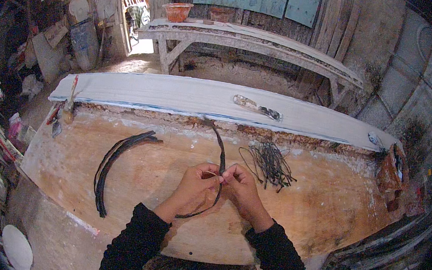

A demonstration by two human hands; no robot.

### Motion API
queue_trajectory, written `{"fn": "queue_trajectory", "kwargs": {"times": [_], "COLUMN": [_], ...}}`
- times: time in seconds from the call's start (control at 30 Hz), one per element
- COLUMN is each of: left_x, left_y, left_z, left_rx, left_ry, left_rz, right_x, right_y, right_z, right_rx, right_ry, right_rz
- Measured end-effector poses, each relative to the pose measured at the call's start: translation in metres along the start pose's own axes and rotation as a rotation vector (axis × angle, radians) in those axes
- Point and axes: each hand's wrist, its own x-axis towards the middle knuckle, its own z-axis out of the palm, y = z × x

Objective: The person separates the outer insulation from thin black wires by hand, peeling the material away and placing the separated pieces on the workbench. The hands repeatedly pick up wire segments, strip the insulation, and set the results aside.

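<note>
Over the middle of the wooden board, a long black fibre strand (221, 145) runs between my two hands. Its upper end looks frayed, and a thin tail curves down below my fingers onto the board. My left hand (196, 181) pinches it from the left side. Close against it, the fingertips of my right hand (243, 184) are pressed together on the same strand. To the left lies a curved bundle of black strands (112, 165). A tangled pile of thin, looped black strands (269, 163) rests just beyond my right hand.
A long white plank (178, 94) crosses the far side of the wooden board (318, 207). On it lies a paint-stained scraper-like tool (257, 108). A brush (70, 108) is at the far left. Behind stands a whitish bench (266, 45) with an orange bowl (177, 12).
</note>
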Motion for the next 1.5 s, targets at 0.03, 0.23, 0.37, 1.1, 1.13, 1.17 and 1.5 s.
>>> {"fn": "queue_trajectory", "kwargs": {"times": [0.03,0.23,0.37,1.1,1.13,1.17,1.5], "left_x": [0.001,0.007,0.002,0.002,0.003,0.004,0.009], "left_y": [-0.003,-0.019,-0.008,-0.005,-0.008,-0.013,-0.02], "left_z": [-0.001,-0.009,-0.006,-0.01,-0.01,-0.011,-0.015], "left_rx": [0.003,-0.001,0.017,0.058,0.014,-0.03,-0.199], "left_ry": [-0.008,-0.055,-0.074,-0.141,-0.13,-0.119,-0.11], "left_rz": [0.023,0.045,0.002,0.083,0.061,0.038,-0.016], "right_x": [0.0,-0.001,0.0,-0.006,-0.006,-0.005,-0.003], "right_y": [0.001,0.003,0.005,-0.017,-0.016,-0.016,-0.007], "right_z": [-0.001,-0.003,-0.003,0.004,0.004,0.003,0.002], "right_rx": [-0.056,-0.269,-0.292,-0.626,-0.638,-0.65,-0.52], "right_ry": [0.016,0.067,0.082,0.09,0.095,0.1,0.154], "right_rz": [-0.011,-0.08,-0.111,-0.248,-0.247,-0.246,-0.212]}}
